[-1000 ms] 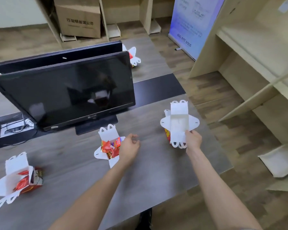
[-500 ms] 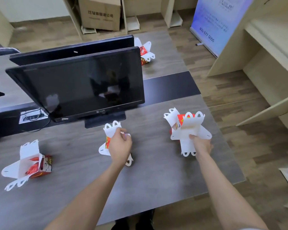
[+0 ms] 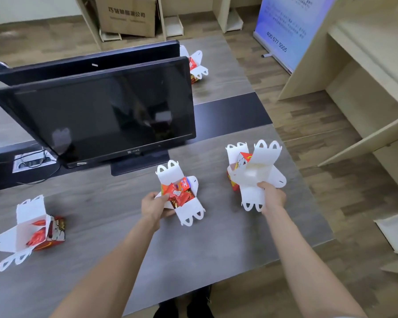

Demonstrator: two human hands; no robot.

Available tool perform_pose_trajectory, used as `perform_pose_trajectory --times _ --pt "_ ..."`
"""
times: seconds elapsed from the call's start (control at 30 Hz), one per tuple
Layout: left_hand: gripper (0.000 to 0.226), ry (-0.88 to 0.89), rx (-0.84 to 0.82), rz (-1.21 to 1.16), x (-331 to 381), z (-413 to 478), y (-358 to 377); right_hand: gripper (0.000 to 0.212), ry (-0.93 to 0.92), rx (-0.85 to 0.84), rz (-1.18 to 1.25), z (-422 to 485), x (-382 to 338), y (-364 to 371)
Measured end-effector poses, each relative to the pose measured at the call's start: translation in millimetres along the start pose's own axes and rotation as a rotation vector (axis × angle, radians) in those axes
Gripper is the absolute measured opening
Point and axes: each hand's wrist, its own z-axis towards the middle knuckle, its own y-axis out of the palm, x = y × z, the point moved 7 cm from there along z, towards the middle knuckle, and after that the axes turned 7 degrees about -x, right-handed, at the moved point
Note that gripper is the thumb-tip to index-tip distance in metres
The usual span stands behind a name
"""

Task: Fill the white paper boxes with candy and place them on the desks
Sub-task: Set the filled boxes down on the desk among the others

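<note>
A white paper box (image 3: pixel 189 208) full of red-wrapped candy (image 3: pixel 178 193) sits open on the grey desk (image 3: pixel 115 249) in front of the monitor. My left hand (image 3: pixel 153 206) grips its left flap. My right hand (image 3: pixel 271 196) holds the front flap of a second open white box (image 3: pixel 255 173), which stands tilted on the desk's right part with a red printed side showing. A third open box with candy (image 3: pixel 25 230) lies at the desk's left. A fourth (image 3: pixel 197 65) stands on the far desk behind the monitors.
Two black monitors (image 3: pixel 106 111) stand back to back across the desks. A cable socket (image 3: pixel 31 159) sits at left. The desk's right edge borders wooden floor, with pale shelving (image 3: pixel 365 88), a blue banner (image 3: pixel 285 26) and a cardboard carton (image 3: pixel 126 14) beyond.
My left hand has slid off the top of the middle box to its left flap, uncovering the candy. My right hand still holds the right box, now tipped more upright.
</note>
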Motion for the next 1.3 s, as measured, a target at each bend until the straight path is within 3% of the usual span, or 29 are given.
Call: perform_pose_trajectory --times 0.37,0.57,0.63,0.73,0.83,0.9,1.03,1.13,1.2,1.3 --pt "0.002 0.032 -0.368 0.005 4.3 11.5 138.5 0.015 -0.117 0.051 0.202 -5.6 -5.7 -42.3" --pt "0.005 0.027 -0.374 0.021 4.0 8.1 175.7 0.015 -0.059 0.115 0.176 0.3 -6.3 -62.1" --pt "0.021 0.032 -0.314 0.095 5.5 8.2 177.1 0.015 -0.067 0.104 0.143 3.5 -8.0 -63.3" --pt "0.054 0.245 -0.073 0.501 25.3 3.7 171.3 0.016 -0.062 0.1 0.127 5.9 -10.9 -64.9" --pt "0.038 0.74 0.101 0.695 64.1 -30.1 181.5 0.014 -0.044 0.088 0.142 7.2 -12.0 -63.6" --pt "0.019 0.846 -0.051 0.687 70.5 -45.9 203.7 0.022 -0.044 0.088 0.175 7.2 -13.4 -62.4" --pt "0.039 0.627 -0.588 0.82 36.8 -66.8 259.0 0.028 -0.047 0.098 0.255 4.7 -17.0 -61.3" --pt "0.033 0.416 -0.833 0.686 7.1 -80.3 287.2 0.024 -0.038 0.119 0.288 2.0 -16.0 -62.2" --pt "0.042 0.268 -0.832 0.423 -8.3 -73.5 300.4 0.025 -0.026 0.113 0.298 0.8 -11.4 -60.8" --pt "0.057 0.054 -0.559 0.18 -30.0 -53.3 301.7 0.023 -0.014 0.092 0.321 -2.1 0.0 -57.1"
